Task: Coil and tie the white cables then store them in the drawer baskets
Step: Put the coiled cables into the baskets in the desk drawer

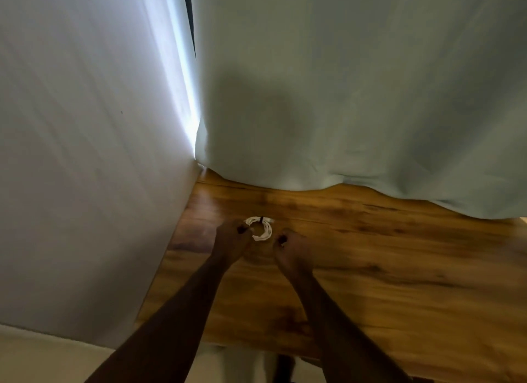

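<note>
A white cable [263, 230] wound into a small ring lies on the wooden table [370, 254], with a dark tie across its far side. My left hand [232, 237] is at the ring's left edge, its fingers curled and pinching the coil. My right hand [292, 247] sits just right of the ring with its fingers curled; whether it touches the cable or holds a tie end is too blurred to tell. No drawer or basket is in view.
A pale green curtain [356, 97] hangs over the table's far edge. A white wall [85, 154] runs along the table's left side. The table's near edge [256, 350] is in front of me, with light floor [42, 360] below.
</note>
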`<state>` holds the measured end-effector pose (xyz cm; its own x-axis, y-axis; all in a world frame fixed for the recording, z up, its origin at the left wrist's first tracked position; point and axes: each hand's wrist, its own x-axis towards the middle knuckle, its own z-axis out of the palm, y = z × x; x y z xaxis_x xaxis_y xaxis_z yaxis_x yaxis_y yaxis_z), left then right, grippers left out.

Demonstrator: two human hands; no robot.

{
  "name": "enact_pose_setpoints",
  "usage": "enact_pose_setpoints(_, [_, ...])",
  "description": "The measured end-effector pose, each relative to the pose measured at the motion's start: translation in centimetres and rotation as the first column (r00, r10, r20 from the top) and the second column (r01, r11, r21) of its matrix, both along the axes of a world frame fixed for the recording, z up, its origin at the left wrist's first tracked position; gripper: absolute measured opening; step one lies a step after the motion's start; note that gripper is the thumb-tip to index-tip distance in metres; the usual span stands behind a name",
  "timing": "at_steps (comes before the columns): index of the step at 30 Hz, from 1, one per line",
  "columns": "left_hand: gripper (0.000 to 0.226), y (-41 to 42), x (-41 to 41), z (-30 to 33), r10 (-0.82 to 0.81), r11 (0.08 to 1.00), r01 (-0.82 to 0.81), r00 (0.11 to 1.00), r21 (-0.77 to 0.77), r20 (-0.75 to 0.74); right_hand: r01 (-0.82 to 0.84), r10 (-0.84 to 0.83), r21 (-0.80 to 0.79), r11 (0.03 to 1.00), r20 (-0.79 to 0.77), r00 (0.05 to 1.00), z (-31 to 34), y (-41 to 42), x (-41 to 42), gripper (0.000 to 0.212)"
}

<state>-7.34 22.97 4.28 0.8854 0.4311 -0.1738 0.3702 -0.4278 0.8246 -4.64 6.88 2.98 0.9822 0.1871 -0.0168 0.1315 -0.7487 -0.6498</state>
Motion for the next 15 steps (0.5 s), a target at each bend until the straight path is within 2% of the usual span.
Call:
enact_pose_setpoints(4, [0.010,2.1,1.9,-0.5,0.049,0.999,-0.049,0.999,-0.024,0.005,-0.020,0.021,0.019,1.000,-0.045,0.999,-0.8,2.1,3.0,0.017])
enact_pose_setpoints(8, [0.010,4.2,3.9,-1.8,0.082,0.996,-0.083,0.996,-0.015,-0.034,-0.045,0.042,-0.017,0.999,-0.169,0.985,-1.6,3.8,6.6,0.036])
enact_pose_setpoints(15, [0.011,5.4,6.9,-4.1,0.132,0.989,-0.137,0.987,-0.048,-0.088,-0.138,0.074,-0.248,0.959,-0.250,0.965,-4.8,5.1,11.5,0.040])
